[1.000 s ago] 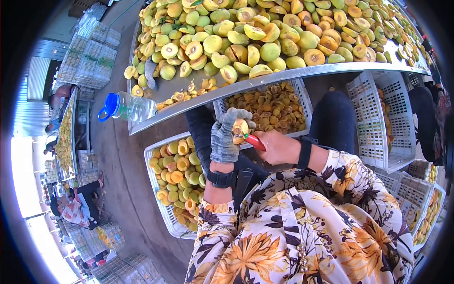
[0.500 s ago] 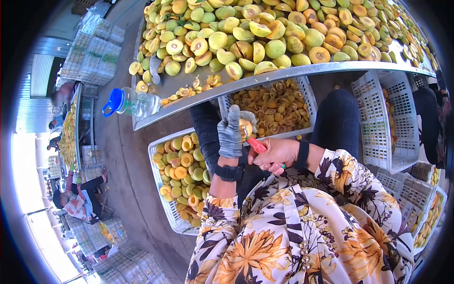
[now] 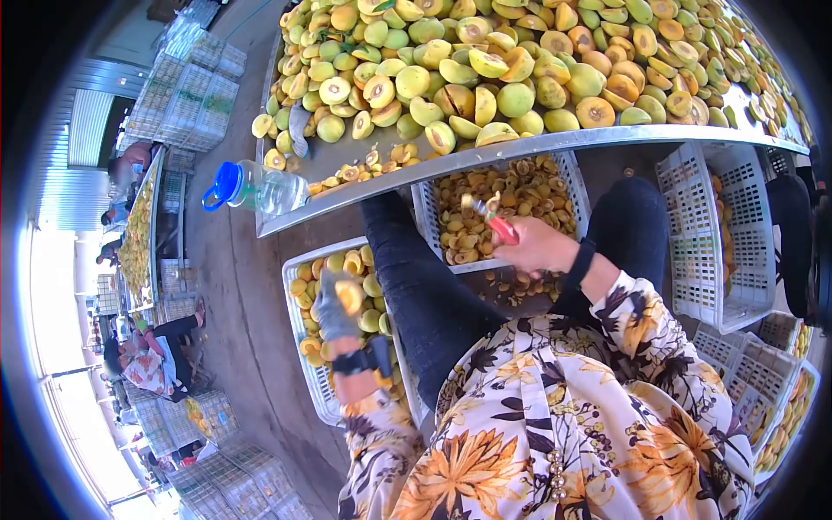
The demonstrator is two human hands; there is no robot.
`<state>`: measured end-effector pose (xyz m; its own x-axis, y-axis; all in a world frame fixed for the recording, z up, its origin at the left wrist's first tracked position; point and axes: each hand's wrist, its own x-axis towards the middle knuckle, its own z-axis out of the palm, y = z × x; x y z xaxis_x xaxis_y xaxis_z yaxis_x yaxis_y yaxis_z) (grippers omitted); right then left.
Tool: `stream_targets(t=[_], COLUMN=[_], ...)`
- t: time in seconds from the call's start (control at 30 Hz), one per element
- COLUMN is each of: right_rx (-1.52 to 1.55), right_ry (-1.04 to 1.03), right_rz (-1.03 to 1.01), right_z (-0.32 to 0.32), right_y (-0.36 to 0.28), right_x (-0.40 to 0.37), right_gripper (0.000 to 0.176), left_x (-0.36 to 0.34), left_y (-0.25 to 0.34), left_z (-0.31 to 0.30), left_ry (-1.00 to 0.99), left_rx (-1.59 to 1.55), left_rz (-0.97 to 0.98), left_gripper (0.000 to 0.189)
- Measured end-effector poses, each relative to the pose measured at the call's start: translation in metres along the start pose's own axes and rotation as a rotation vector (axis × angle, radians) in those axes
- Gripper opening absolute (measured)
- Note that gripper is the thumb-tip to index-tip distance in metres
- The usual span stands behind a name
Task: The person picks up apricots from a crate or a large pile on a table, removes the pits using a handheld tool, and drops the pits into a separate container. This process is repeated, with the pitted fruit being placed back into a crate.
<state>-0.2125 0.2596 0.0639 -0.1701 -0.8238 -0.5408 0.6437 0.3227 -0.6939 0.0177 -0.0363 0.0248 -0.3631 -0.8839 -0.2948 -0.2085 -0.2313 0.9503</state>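
Observation:
My left hand [image 3: 335,310], in a grey glove and blurred by motion, is over a white crate [image 3: 322,392] of hollowed yellow peach halves. A peach half [image 3: 349,296] with a scooped-out middle shows at its fingers. My right hand [image 3: 539,246] is bare and wrapped round the red handle of a pitting tool [image 3: 503,229]. The metal tip points up and left, with a bit of flesh on it. Below the tool stands another white crate [image 3: 579,184], holding scraps and cut-out pieces [image 3: 468,234].
Many cut peaches [image 3: 511,100] are heaped on the metal-edged table [image 3: 416,174] ahead. A water bottle with a blue lid [image 3: 282,191] stands by its left corner. White crates [image 3: 724,234] are at the right. A person [image 3: 152,360] sits far left near stacked crates.
My left hand has moved left and down from in front of me to the left crate, carrying the peach half. My right hand, with the tool, has moved away up and right.

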Motion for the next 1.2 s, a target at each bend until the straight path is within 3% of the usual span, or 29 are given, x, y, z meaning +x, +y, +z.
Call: stream_targets(t=[0.03, 0.07, 0.13, 0.2, 0.27, 0.33, 0.4, 0.47, 0.53, 0.6, 0.63, 0.77, 0.83, 0.9, 0.93, 1.0, 1.07, 1.1, 1.13, 1.2], right_rx=[-0.726, -1.449, -1.389, -1.340, -1.215, -1.240, -1.191, -1.183, -1.204, -1.215, -1.197, -1.067, -0.990, -0.914, -0.886, -0.860, -0.885, -0.923, -0.926, -0.424], right_ry=[0.330, 0.665, 0.681, 0.682, 0.520, 0.539, 0.517, 0.521, 0.530, 0.554, 0.570, 0.636, 0.706, 0.773, 0.777, 0.773, 0.536, 0.498, 0.497, 0.266], right_rz=[-0.155, -0.307, -0.316, -0.316, -0.442, -0.479, -0.420, -0.517, -0.491, -0.505, -0.516, -0.588, -0.645, -0.692, -0.763, -0.828, -1.017, -1.044, -1.041, -0.674], right_z=[-0.015, -0.021, -0.015, -0.006, 0.002, 0.005, 0.007, 0.001, -0.002, -0.007, -0.008, -0.005, 0.005, 0.017, 0.024, 0.030, 0.031, 0.029, 0.028, 0.030], right_y=[0.021, 0.032, 0.026, 0.025, 0.025, 0.030, 0.030, 0.035, 0.036, 0.037, 0.037, 0.021, 0.000, -0.020, -0.030, -0.041, -0.046, -0.044, -0.043, -0.044], right_x=[0.014, 0.022, 0.018, 0.016, 0.016, 0.013, 0.006, -0.004, -0.017, -0.024, -0.027, -0.027, -0.027, -0.027, -0.026, -0.018, -0.011, -0.009, -0.010, -0.013], right_gripper=[0.018, 0.020, 0.019, 0.018, 0.021, 0.025, 0.025, 0.026, 0.027, 0.029, 0.028, 0.030, 0.036, 0.042, 0.050, 0.060, 0.062, 0.055, 0.055, 0.046], left_x=[0.004, 0.011, -0.013, -0.008, 0.004, 0.007, 0.006, -0.001, 0.020, 0.021, 0.021, 0.040, 0.025, -0.024, -0.037, -0.061, -0.084, -0.087, -0.089, -0.092], left_y=[-0.002, -0.006, 0.027, 0.039, 0.071, 0.097, 0.117, 0.123, 0.101, 0.095, 0.098, 0.085, 0.089, 0.118, 0.120, 0.118, 0.117, 0.114, 0.114, 0.122], left_z=[-0.043, -0.064, -0.055, -0.041, 0.017, 0.093, 0.166, 0.226, 0.269, 0.288, 0.288, 0.262, 0.239, 0.214, 0.206, 0.193, 0.182, 0.178, 0.172, 0.159], left_ry=[-0.080, 0.034, 0.094, 0.148, 0.007, -0.186, -0.334, -0.424, -0.602, -0.565, -0.580, -0.594, -0.555, -0.715, -0.707, -0.934, -0.906, -0.800, -0.800, -0.865], left_rx=[0.599, 1.066, 1.159, 1.024, 0.895, 0.821, 1.006, 1.097, 1.158, 1.277, 1.246, 1.020, 0.305, -0.073, -0.074, -0.271, -0.216, 0.005, 0.001, 0.345], left_rz=[0.169, 0.099, 0.064, 0.524, 0.695, 0.728, 0.789, 0.861, 0.830, 0.697, 0.641, 0.754, 0.519, 0.196, 0.191, -0.073, -0.168, -0.048, -0.050, 0.092], left_gripper=[0.037, 0.040, 0.040, 0.037, 0.038, 0.045, 0.057, 0.065, 0.068, 0.068, 0.068, 0.055, 0.047, 0.044, 0.044, 0.047, 0.046, 0.051, 0.051, 0.060])
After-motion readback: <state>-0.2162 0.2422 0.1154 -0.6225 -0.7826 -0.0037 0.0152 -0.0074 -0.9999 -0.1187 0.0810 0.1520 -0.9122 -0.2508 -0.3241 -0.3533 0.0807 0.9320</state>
